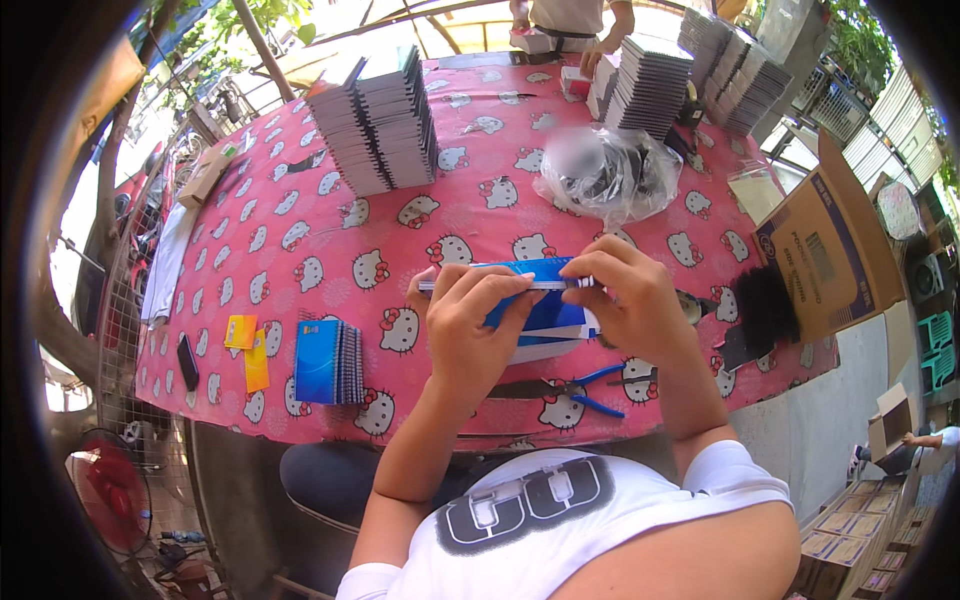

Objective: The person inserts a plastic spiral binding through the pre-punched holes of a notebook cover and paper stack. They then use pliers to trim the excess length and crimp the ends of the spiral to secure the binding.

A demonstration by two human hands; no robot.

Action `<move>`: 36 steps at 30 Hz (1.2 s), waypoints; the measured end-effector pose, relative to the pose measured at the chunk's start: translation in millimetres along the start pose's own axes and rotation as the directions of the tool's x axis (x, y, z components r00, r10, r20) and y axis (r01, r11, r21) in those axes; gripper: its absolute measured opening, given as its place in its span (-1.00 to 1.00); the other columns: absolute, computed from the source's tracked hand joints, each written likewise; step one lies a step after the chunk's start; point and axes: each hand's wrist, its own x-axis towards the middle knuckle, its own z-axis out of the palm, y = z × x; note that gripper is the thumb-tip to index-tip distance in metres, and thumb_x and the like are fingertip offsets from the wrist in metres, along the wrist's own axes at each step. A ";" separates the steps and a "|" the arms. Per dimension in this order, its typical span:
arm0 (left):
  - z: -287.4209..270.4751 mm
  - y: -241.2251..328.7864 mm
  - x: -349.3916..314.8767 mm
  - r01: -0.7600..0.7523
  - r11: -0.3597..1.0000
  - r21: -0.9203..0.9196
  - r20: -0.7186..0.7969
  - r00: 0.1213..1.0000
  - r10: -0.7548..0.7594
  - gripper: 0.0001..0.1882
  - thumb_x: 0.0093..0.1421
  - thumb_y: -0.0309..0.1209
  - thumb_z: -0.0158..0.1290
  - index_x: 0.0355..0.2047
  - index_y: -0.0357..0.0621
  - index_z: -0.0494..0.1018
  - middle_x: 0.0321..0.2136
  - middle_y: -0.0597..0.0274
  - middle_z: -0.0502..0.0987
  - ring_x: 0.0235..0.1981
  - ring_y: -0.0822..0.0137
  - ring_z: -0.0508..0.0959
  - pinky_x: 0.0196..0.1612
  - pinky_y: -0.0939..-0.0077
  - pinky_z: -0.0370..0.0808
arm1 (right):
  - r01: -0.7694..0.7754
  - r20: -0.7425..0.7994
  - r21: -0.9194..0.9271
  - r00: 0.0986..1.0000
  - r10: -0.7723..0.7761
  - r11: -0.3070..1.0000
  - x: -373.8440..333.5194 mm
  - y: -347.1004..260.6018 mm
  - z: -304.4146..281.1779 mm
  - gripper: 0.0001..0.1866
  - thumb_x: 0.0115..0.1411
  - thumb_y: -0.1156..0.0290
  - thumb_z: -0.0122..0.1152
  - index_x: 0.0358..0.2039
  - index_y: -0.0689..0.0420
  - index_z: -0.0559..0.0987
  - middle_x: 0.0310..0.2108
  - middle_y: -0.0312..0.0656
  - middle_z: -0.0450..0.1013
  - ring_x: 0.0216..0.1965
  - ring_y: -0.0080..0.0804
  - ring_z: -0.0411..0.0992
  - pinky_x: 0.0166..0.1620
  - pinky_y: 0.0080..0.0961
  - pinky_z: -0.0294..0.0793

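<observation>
Two bare hands work over a table (320, 235) covered in pink cloth printed with cartoon cat faces. They share one blue notebook (547, 268), held edge-on in front of the wearer's chest, near the middle of the table. The left hand (465, 325) grips its left part in a narrow pinch, thumb against fingers; the right hand (637, 292) pinches its right end between thumb and fingertips. Directly below are more blue-covered books (555, 316), partly hidden, so their number cannot be told.

Just nearer the wearer lies one pair of pliers (598, 402) with two blue handles. To the left stands one pile of blue spiral notebooks (328, 362), too tight to count. Farther left are two yellow packets (257, 362), touching, and one dark, flat, rectangular object (188, 362).

Toward the back left, two tall columns of notebooks (370, 140) stand side by side. Right of them sits one clear plastic bag (625, 185) with dark contents. Behind it rise several more notebook stacks (648, 88), some overlapping. At the right edge is one open cardboard box (830, 245), with one black, bristly bundle (765, 310) beside it. Across the table, one co-worker (567, 15) stands with two hands near the back edge.
</observation>
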 end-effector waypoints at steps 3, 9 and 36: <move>2.5 -1.4 -1.6 0.005 1.000 -0.031 -0.022 1.000 -0.005 -0.83 -0.09 -0.43 0.32 -0.44 -0.04 0.60 -0.43 0.37 0.61 -0.35 0.34 0.49 -0.11 0.42 0.24 | -0.050 0.029 -0.058 0.998 0.052 0.997 4.9 -7.8 -5.4 -0.73 0.03 0.41 0.33 -0.24 0.11 0.52 -0.36 -0.20 0.40 -0.37 -0.19 0.48 -0.43 -0.29 0.42; 1.9 -1.2 -2.1 -0.009 0.999 -0.034 -0.017 1.000 0.009 -0.75 -0.15 -0.54 0.35 -0.39 -0.10 0.62 -0.43 0.27 0.62 -0.37 0.36 0.48 -0.19 0.49 0.36 | -0.031 0.082 -0.048 0.996 0.035 0.998 1.3 5.6 0.6 -0.79 0.08 0.42 0.27 -0.26 0.11 0.51 -0.38 -0.20 0.39 -0.39 -0.15 0.46 -0.44 -0.26 0.41; 4.5 1.8 16.3 0.081 0.996 -0.024 0.207 0.976 -0.074 -0.64 -0.10 -0.37 0.34 -0.23 -0.05 0.57 -0.40 0.34 0.62 -0.29 0.32 0.52 -0.05 0.35 0.25 | -0.450 0.076 -0.649 0.763 0.642 0.613 -173.2 187.8 -29.6 -0.28 -0.18 0.23 0.50 -0.01 0.11 0.35 -0.12 0.06 0.45 0.00 0.01 0.42 0.00 -0.19 0.46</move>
